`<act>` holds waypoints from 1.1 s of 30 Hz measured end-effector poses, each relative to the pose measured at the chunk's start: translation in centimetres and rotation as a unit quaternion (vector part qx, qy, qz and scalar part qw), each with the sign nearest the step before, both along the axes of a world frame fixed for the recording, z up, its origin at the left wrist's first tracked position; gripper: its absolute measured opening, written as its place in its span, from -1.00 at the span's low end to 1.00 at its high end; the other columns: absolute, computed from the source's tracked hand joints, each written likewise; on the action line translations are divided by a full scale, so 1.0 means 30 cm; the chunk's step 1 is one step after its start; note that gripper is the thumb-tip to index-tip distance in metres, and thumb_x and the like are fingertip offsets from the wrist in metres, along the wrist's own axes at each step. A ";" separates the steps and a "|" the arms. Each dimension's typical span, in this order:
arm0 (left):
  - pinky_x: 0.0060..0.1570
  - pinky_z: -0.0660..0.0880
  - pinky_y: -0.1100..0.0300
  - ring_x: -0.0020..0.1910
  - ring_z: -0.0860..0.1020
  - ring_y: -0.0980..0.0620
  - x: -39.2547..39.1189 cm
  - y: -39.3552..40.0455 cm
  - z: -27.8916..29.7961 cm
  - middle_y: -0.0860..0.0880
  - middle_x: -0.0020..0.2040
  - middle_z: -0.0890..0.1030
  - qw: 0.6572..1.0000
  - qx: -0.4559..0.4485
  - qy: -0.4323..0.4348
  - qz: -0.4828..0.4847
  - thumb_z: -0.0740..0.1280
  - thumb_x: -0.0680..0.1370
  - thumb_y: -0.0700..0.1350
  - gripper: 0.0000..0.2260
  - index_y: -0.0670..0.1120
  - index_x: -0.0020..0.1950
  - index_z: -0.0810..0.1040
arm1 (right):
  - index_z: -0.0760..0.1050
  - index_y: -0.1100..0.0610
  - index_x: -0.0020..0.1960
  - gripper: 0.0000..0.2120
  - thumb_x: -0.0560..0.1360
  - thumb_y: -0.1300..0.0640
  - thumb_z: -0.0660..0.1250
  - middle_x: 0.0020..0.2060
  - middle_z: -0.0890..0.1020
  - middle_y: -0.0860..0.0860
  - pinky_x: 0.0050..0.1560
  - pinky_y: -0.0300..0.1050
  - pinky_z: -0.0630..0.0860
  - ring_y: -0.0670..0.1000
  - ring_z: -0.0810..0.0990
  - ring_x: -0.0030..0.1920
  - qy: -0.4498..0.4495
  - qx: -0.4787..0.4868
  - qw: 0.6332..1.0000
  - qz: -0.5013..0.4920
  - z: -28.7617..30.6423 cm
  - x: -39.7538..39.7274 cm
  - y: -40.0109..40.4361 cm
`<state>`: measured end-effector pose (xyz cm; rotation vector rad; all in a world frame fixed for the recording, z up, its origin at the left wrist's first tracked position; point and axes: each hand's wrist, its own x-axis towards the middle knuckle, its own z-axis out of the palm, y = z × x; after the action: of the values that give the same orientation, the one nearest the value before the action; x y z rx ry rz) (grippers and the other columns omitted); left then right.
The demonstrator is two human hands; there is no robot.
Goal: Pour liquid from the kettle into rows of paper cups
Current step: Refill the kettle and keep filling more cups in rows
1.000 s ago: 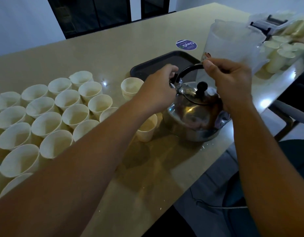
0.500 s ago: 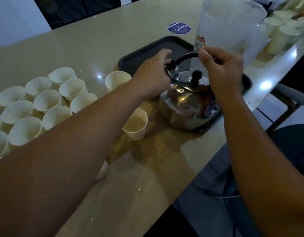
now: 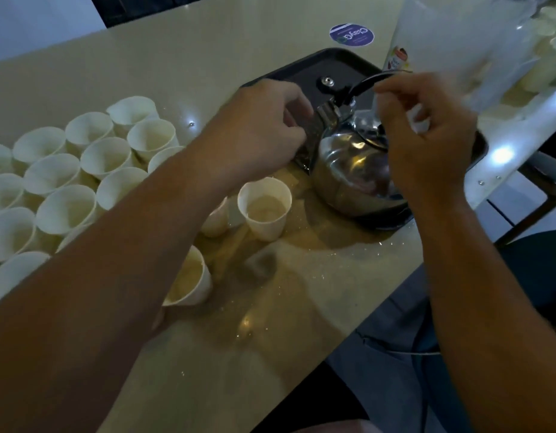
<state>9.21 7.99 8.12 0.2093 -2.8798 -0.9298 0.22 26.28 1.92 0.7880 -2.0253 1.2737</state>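
Still short of pouring, judging by the layout. Steel kettle (image 3: 351, 173) down on the table (image 3: 183, 67), partly on the near edge of the dark tray (image 3: 305, 73), no tilt to it. Left hand (image 3: 264, 129) curled against the spout side; whether gripping the spout or only touching, cannot tell. Right hand (image 3: 426, 145) above the lid, fingers bent, loose about the black handle (image 3: 370, 81); a firm grip not visible. Rows of paper cups (image 3: 83, 170) well to the left, most looking unfilled. One cup (image 3: 265, 207) just beside the kettle with pale liquid inside, another filled cup (image 3: 189, 276) nearer, half under the left forearm. Next, probably: a firm hold on the handle, a lift clear of the tray, spout carried over the nearest unfilled cup. Frosted jug (image 3: 458, 48) close behind, worth avoiding on the lift.
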 end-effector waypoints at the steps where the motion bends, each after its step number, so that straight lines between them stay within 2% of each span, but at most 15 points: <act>1: -0.18 0.36 0.39 -0.08 0.51 0.27 0.039 -0.018 -0.003 0.18 -0.05 0.58 1.000 -0.006 -0.009 0.011 0.34 0.59 -0.10 -0.77 0.15 0.21 0.55 | 0.61 0.16 0.07 -0.88 0.61 0.16 0.31 -0.15 0.63 -0.01 -0.11 -0.32 0.49 -0.26 0.55 -0.15 -0.026 0.011 0.999 0.037 -0.003 0.034 -0.020; 3: -0.24 0.31 0.41 -0.15 0.48 0.29 0.104 -0.038 -0.004 0.21 -0.09 0.54 0.999 -0.014 -0.023 0.035 0.35 0.60 -0.07 -0.79 0.17 0.21 0.56 | 0.56 0.03 0.09 -0.90 0.61 0.12 0.30 -0.22 0.60 -0.14 -0.18 -0.37 0.50 -0.18 0.58 -0.26 -0.095 0.058 0.989 0.094 -0.001 0.093 -0.053; 5: -0.24 0.32 0.39 -0.18 0.49 0.24 0.165 -0.059 -0.005 0.16 -0.05 0.57 0.998 -0.021 -0.023 0.062 0.35 0.60 -0.04 -0.79 0.16 0.22 0.58 | 0.56 -0.09 0.06 -0.90 0.61 0.10 0.32 -0.29 0.58 -0.19 -0.22 -0.39 0.50 -0.14 0.58 -0.28 -0.175 0.128 0.969 0.119 -0.002 0.134 -0.092; 7: -0.21 0.36 0.33 -0.19 0.50 0.21 0.223 -0.082 -0.008 0.13 -0.01 0.59 0.995 -0.029 -0.022 0.093 0.35 0.60 -0.02 -0.78 0.15 0.23 0.58 | 0.55 -0.16 -0.02 -0.89 0.62 0.06 0.33 -0.31 0.60 -0.16 -0.24 -0.46 0.48 -0.22 0.59 -0.29 -0.258 0.187 0.939 0.132 -0.010 0.157 -0.131; 9: -0.22 0.36 0.33 -0.18 0.50 0.21 0.273 -0.107 -0.013 0.14 0.00 0.59 0.992 -0.027 -0.028 0.124 0.36 0.59 -0.02 -0.77 0.16 0.24 0.58 | 0.54 -0.18 -0.04 -0.89 0.64 -0.01 0.29 -0.28 0.62 -0.16 -0.27 -0.51 0.46 -0.29 0.58 -0.27 -0.311 0.225 0.913 0.136 -0.033 0.171 -0.158; 12: -0.27 0.33 0.34 -0.16 0.53 0.21 0.354 -0.147 -0.015 0.17 -0.06 0.61 0.986 0.015 -0.026 0.164 0.38 0.57 -0.04 -0.78 0.16 0.21 0.60 | 0.61 -0.14 0.11 -0.84 0.66 0.00 0.26 -0.18 0.67 -0.15 -0.19 -0.33 0.59 -0.22 0.64 -0.20 -0.352 0.235 0.894 0.146 -0.077 0.184 -0.186; 14: -0.26 0.36 0.33 -0.14 0.56 0.20 0.413 -0.158 -0.021 0.19 -0.09 0.61 0.980 0.061 -0.010 0.190 0.37 0.58 -0.04 -0.79 0.17 0.19 0.61 | 0.62 -0.06 0.22 -0.79 0.66 0.06 0.26 -0.15 0.67 -0.13 -0.24 -0.28 0.62 -0.25 0.64 -0.22 -0.386 0.213 0.883 0.159 -0.092 0.189 -0.200; 17: -0.22 0.40 0.33 -0.09 0.59 0.18 0.490 -0.142 -0.044 0.21 -0.06 0.62 0.968 0.112 0.024 0.222 0.37 0.59 -0.04 -0.81 0.19 0.16 0.62 | 0.62 -0.04 0.21 -0.78 0.66 0.13 0.26 -0.16 0.66 -0.13 -0.27 -0.31 0.61 -0.25 0.64 -0.22 -0.410 0.183 0.877 0.170 -0.095 0.197 -0.215; 20: -0.23 0.40 0.33 -0.11 0.59 0.14 0.531 -0.127 -0.074 0.21 -0.04 0.63 0.958 0.149 0.042 0.242 0.38 0.59 -0.05 -0.81 0.19 0.16 0.63 | 0.64 -0.15 0.01 -0.77 0.66 0.14 0.28 -0.12 0.70 -0.12 -0.15 -0.11 0.69 -0.08 0.69 -0.09 -0.427 0.170 0.868 0.188 -0.099 0.213 -0.237; 22: -0.23 0.39 0.34 -0.15 0.57 0.14 0.536 -0.128 -0.087 0.21 -0.05 0.63 0.955 0.159 0.047 0.247 0.39 0.58 -0.04 -0.81 0.18 0.16 0.63 | 0.64 -0.17 -0.04 -0.75 0.65 0.14 0.29 -0.10 0.71 -0.08 -0.09 -0.01 0.70 -0.01 0.71 -0.06 -0.441 0.167 0.860 0.197 -0.096 0.224 -0.250; 26: -0.24 0.41 0.32 -0.22 0.56 0.16 0.544 -0.134 -0.100 0.20 -0.08 0.63 0.952 0.174 0.057 0.245 0.39 0.58 -0.05 -0.83 0.18 0.13 0.64 | 0.67 -0.10 0.00 -0.80 0.64 0.14 0.32 -0.11 0.73 -0.06 -0.08 0.05 0.70 -0.02 0.72 -0.09 -0.452 0.169 0.850 0.210 -0.100 0.248 -0.268; 29: -0.21 0.44 0.30 -0.17 0.58 0.16 0.543 -0.130 -0.107 0.21 -0.06 0.64 0.953 0.172 0.057 0.242 0.38 0.58 -0.05 -0.82 0.18 0.14 0.64 | 0.69 -0.05 0.05 -0.82 0.63 0.14 0.32 -0.15 0.73 -0.08 -0.10 0.06 0.70 -0.04 0.72 -0.10 -0.456 0.172 0.845 0.223 -0.108 0.263 -0.281; 33: -0.21 0.43 0.32 -0.16 0.57 0.15 0.541 -0.116 -0.118 0.22 -0.06 0.64 0.955 0.176 0.056 0.234 0.39 0.58 -0.06 -0.82 0.16 0.15 0.64 | 0.67 -0.12 0.03 -0.78 0.64 0.15 0.30 -0.12 0.72 -0.11 -0.09 0.02 0.70 -0.07 0.72 -0.08 -0.467 0.177 0.830 0.248 -0.104 0.293 -0.299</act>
<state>25.45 4.51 4.58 0.7974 -2.3711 -1.2829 9.01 17.31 -1.20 1.0268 -3.0394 1.8426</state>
